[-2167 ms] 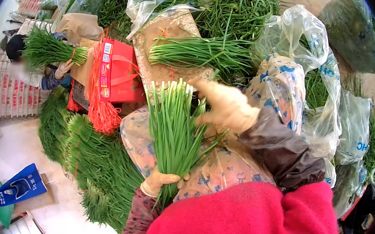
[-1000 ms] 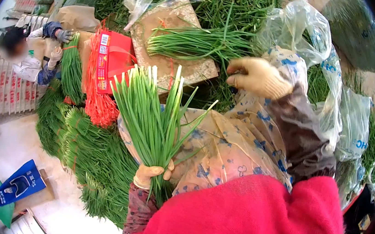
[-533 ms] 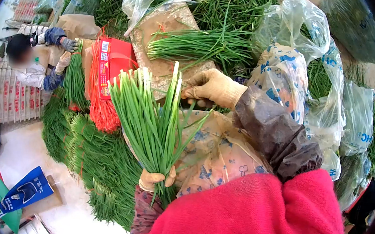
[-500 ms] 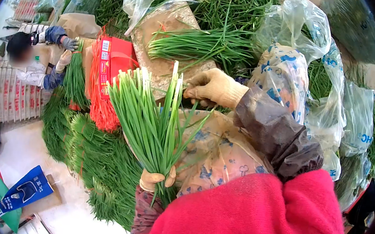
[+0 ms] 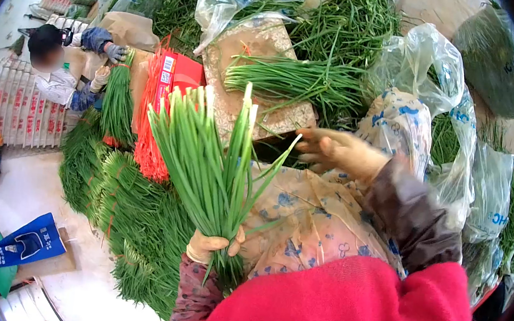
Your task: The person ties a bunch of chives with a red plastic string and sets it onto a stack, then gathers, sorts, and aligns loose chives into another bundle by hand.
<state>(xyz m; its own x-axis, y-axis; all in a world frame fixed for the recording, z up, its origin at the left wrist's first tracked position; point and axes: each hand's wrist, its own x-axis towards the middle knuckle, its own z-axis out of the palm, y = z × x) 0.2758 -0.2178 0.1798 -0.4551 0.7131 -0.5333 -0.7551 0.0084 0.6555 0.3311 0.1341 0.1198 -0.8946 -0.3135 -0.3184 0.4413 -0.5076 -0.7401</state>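
A loose bunch of garlic chives (image 5: 208, 174) stands upright in front of me, pale cut ends at the top. My left hand (image 5: 208, 247), in a light glove, is wrapped round its lower part. To the right, my gloved right hand (image 5: 352, 155) is blurred, its fingers apart and pointing left. One stalk leans out of the bunch to near those fingertips; whether they touch I cannot tell. Beyond the hands, more chives (image 5: 297, 84) lie across a worn, dirt-specked board (image 5: 245, 40).
A red packet (image 5: 188, 71) and red ties (image 5: 151, 156) lie left of the board. Tied chive bundles (image 5: 131, 209) are piled on the left. A co-worker (image 5: 58, 68) handles another bundle (image 5: 121, 100). Plastic bags (image 5: 433, 60) holding greens stand right, and a heap of chives (image 5: 348, 28) lies behind.
My right hand has drawn back to the right from beside the bunch, and its curled fingers have spread. The left hand still holds the chives. The whole view has shifted slightly.
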